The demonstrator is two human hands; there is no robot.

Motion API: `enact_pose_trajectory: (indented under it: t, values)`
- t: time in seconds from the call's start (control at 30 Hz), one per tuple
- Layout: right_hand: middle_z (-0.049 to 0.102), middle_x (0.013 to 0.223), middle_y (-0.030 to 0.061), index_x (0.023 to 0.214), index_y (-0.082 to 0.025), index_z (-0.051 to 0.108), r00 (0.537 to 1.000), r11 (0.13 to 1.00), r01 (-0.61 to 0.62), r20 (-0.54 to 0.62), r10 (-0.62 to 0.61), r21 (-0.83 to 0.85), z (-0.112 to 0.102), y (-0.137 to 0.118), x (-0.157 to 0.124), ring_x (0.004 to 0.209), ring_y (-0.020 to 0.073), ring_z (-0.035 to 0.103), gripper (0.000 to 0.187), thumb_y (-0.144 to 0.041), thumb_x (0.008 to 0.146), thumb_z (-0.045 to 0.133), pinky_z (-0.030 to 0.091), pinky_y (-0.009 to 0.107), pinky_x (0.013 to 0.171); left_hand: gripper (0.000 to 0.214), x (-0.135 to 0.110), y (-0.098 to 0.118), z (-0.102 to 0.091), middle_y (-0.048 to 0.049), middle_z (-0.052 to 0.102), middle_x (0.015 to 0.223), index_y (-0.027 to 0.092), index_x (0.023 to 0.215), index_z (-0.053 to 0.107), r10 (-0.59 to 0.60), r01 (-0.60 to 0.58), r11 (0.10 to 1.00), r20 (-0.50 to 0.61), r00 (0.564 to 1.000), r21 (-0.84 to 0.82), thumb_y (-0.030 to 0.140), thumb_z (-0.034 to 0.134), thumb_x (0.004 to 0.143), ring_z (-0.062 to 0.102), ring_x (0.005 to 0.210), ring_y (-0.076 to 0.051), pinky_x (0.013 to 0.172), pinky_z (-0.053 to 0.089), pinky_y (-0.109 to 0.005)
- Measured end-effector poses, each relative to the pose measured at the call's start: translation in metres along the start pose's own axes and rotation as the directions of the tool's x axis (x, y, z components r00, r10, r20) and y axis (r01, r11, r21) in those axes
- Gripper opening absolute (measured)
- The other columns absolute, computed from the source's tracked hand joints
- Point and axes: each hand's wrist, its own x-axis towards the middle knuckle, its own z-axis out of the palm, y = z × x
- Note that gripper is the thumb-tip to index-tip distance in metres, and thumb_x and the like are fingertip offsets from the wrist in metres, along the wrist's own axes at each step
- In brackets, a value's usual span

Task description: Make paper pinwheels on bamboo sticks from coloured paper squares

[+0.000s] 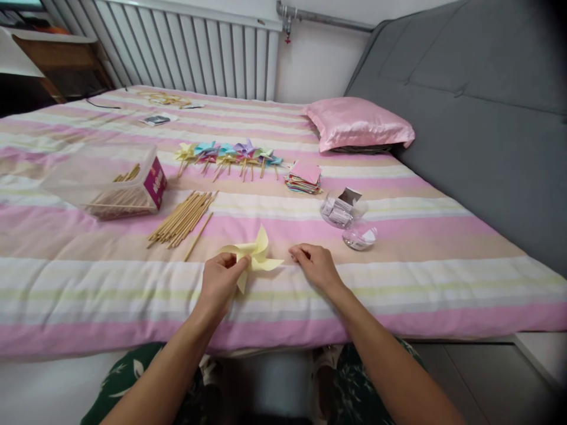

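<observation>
Between the thumb and fingers of my left hand (225, 273) is a pale yellow paper pinwheel (261, 255), pinched at its middle; no stick shows on it. To the right, my right hand (313, 262) rests near the bed surface with its fingertips pressed together; whatever they hold, if anything, is too small to name. Behind my left hand lies a bundle of thin wooden sticks (183, 219), with a single stick (198, 237) set apart beside it. Two small clear containers (339, 212) with labels stand beyond my right hand, the nearer one (359, 238) smaller.
A row of finished pinwheels (228, 154) on sticks lies farther back. Right of it is a stack of coloured paper squares (303, 176). A clear plastic box (101, 189) holding sticks lies at left. A pink pillow (358, 123) sits by the grey headboard (469, 100).
</observation>
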Motion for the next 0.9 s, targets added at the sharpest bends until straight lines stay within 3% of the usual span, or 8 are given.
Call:
enact_pose_trajectory:
  t: [0.13,0.27,0.47,0.67,0.9]
  values:
    - [0.072,0.078,0.0028,0.095,-0.018,0.067,0.998,0.997,-0.062,-0.008,0.062,0.046,-0.0058,0.0053,0.0016,0.071,0.0152,0.066,0.025,-0.02,0.08,0.047,0.049,0.025,0.068,0.021,0.0015,-0.0028,-0.0006,0.0036,0.051,0.048,0.014,0.053,0.057,0.012,-0.012,1.0,-0.005,1.0,0.019,0.03,0.071,0.056,0.042,0.044,-0.008,0.042,0.028,-0.019]
    - [0.071,0.086,0.003,0.086,-0.019,0.066,0.999,1.0,0.021,-0.04,-0.021,0.0,-0.0086,0.0089,0.0006,0.069,0.014,0.063,0.018,-0.017,0.074,0.052,0.049,0.026,0.069,0.022,0.0029,-0.0049,-0.0019,0.0043,0.048,0.046,0.015,0.052,0.056,0.015,-0.015,0.999,-0.003,1.0,0.035,0.031,0.07,0.057,0.042,0.043,-0.008,0.042,0.028,-0.02]
    - [0.068,0.077,0.0014,0.072,-0.019,0.067,0.994,0.994,0.102,-0.039,-0.104,-0.032,-0.0086,0.008,-0.0037,0.065,0.0132,0.06,0.012,-0.014,0.073,0.057,0.047,0.024,0.064,0.023,0.0043,-0.0076,-0.003,0.0046,0.047,0.046,0.015,0.052,0.055,0.031,-0.031,0.999,0.014,0.999,0.022,0.031,0.071,0.058,0.042,0.043,-0.008,0.042,0.028,-0.02]
    - [0.069,0.08,0.0025,0.081,-0.021,0.071,0.995,0.991,0.094,-0.027,-0.097,-0.095,-0.0062,0.007,-0.003,0.069,0.0141,0.062,0.013,-0.017,0.074,0.061,0.048,0.026,0.068,0.021,0.0045,-0.0077,-0.0028,0.0042,0.048,0.047,0.015,0.053,0.056,0.031,-0.031,0.999,0.014,0.999,0.035,0.03,0.069,0.059,0.043,0.044,-0.008,0.043,0.029,-0.02]
    - [0.07,0.088,0.0033,0.082,-0.022,0.07,0.998,0.955,0.063,0.013,-0.062,-0.291,-0.0035,0.001,0.0,0.08,0.0173,0.063,0.016,-0.015,0.079,0.056,0.046,0.028,0.073,0.022,0.002,-0.0044,-0.0016,0.0045,0.047,0.046,0.015,0.051,0.054,0.026,-0.026,0.999,0.007,1.0,0.032,0.029,0.069,0.057,0.041,0.043,-0.008,0.042,0.027,-0.02]
